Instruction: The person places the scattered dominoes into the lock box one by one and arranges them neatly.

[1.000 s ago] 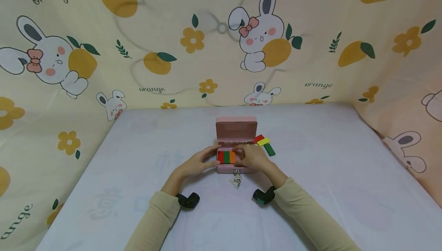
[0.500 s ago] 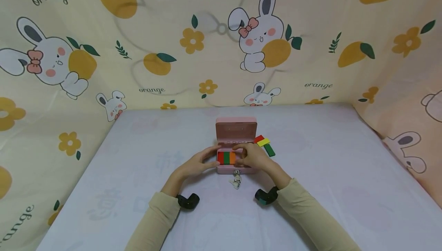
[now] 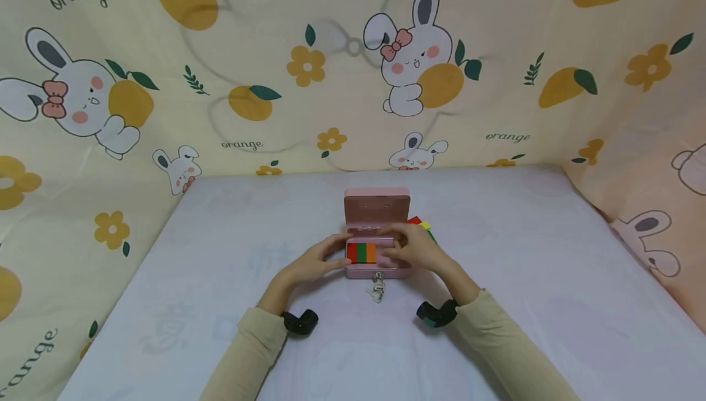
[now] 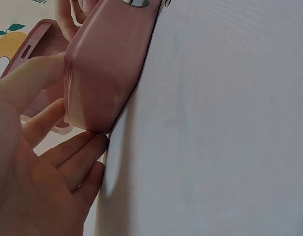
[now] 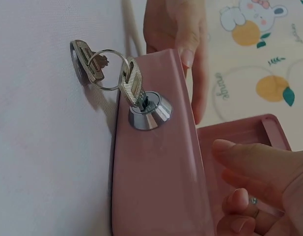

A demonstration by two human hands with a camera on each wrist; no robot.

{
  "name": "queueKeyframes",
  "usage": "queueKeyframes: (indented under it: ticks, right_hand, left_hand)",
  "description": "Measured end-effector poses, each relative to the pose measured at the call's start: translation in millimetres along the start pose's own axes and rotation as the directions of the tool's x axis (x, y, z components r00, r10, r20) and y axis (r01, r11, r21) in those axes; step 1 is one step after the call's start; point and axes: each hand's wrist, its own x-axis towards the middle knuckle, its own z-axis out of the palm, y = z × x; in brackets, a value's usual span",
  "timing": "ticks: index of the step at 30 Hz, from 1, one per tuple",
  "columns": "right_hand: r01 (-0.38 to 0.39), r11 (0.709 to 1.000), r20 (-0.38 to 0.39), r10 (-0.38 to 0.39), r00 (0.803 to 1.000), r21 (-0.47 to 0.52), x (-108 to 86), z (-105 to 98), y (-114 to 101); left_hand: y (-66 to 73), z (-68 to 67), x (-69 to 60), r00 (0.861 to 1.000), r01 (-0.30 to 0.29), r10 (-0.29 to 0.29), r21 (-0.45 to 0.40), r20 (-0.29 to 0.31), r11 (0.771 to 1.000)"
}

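Note:
A pink metal cash box (image 3: 358, 273) stands with its lid (image 3: 377, 210) raised. Red (image 3: 352, 253), green (image 3: 361, 253) and orange (image 3: 371, 253) blocks lie side by side in its left part. My left hand (image 3: 309, 262) rests against the box's left end, thumb at the front rim; in the left wrist view its other fingers touch the side wall. Over the box's right part hovers my right hand (image 3: 418, 248), loosely bent, with nothing seen between thumb and fingers. A key (image 5: 134, 83) sits in the front lock (image 5: 150, 115), with a second key (image 5: 87, 61) on the same ring.
Behind the right hand, red (image 3: 415, 220), yellow (image 3: 425, 225) and green (image 3: 432, 237) flat pieces lie on the white tabletop (image 3: 524, 254), partly covered. A patterned cloth (image 3: 353, 100) with rabbits and oranges rises at the back and sides.
My right hand has drawn away to the right from the orange block, exposing more of the box's inside and covering more of the loose pieces. The left hand stays in place.

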Motion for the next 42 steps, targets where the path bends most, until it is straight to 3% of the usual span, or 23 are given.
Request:
queueKeyframes:
  ticks: [7, 16, 26, 33, 42]
  right_hand:
    - [0.01, 0.997, 0.013, -0.011, 1.0, 0.082, -6.5, -3, 6]
    - [0.023, 0.999, -0.041, -0.022, 0.999, 0.034, -15.5, -11, 16]
    - [-0.039, 0.998, -0.094, 0.043, 0.995, 0.045, -21.4, -27, 35]
    - [-0.045, 0.998, -0.075, 0.049, 0.996, 0.053, -23.2, -41, 52]
    - [-0.118, 0.991, -0.026, 0.12, 0.992, 0.066, -27.0, -55, 69]
  left_hand:
    - [-0.1, 0.4, -0.5, 1.0, 0.005, -0.004, 0.044, -0.03, 0.999]
    - [0.4, 2.9, -0.6, 0.999, 0.014, -0.01, 0.084, -0.044, 0.996]
    - [6.7, 2.7, -0.5, 0.998, 0.039, -0.033, 0.111, -0.056, 0.993]
    - [8.0, 1.8, -0.5, 0.998, 0.039, -0.033, 0.112, -0.055, 0.993]
    - [5.9, -3.7, -2.8, 0.999, 0.038, -0.035, 0.109, -0.031, 0.993]
